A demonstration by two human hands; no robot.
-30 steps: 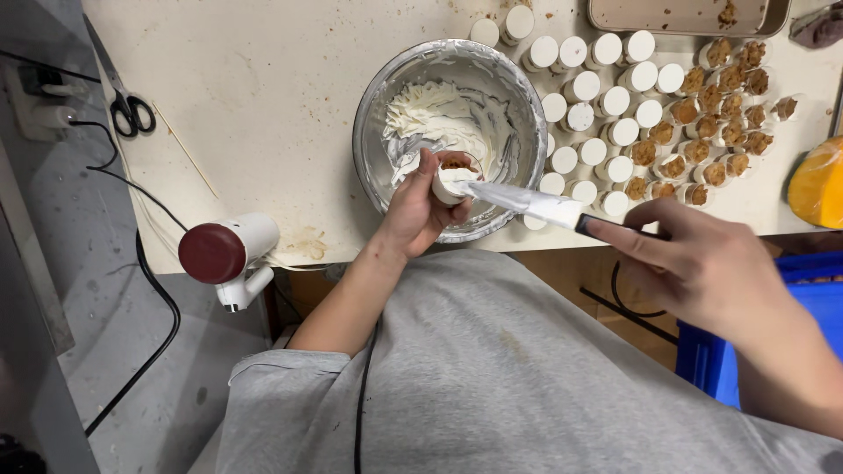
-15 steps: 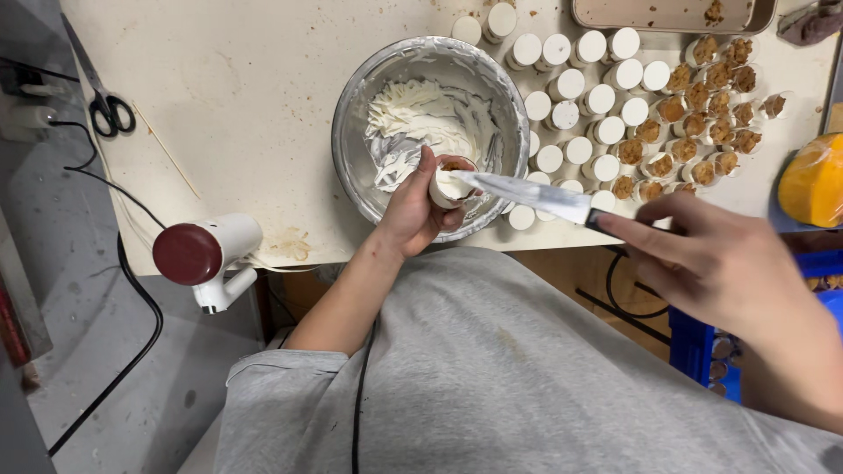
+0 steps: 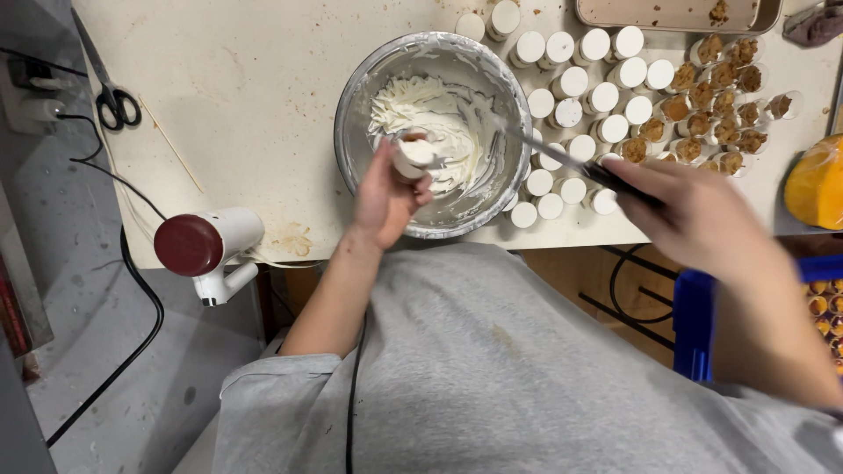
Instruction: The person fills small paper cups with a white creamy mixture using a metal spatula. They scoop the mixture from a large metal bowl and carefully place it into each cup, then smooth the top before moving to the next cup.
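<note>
My metal bowl [image 3: 351,132] gleams glossy, smeared inside with soft, matt white cream [image 3: 421,114]. At nine o'clock the table [image 3: 246,96] looks matt, scuffed and stained. My sweatshirt [image 3: 492,369] is soft grey cloth.

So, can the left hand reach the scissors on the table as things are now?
Probably not at once. The left hand holds a small cup over the bowl, so it is occupied. The scissors lie far to its left near the table edge; bare table lies between, nothing blocks.

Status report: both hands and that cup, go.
Left hand grips small cup over steel bowl. Right hand holds spatula, tip in the cream. Nothing between them.
</note>
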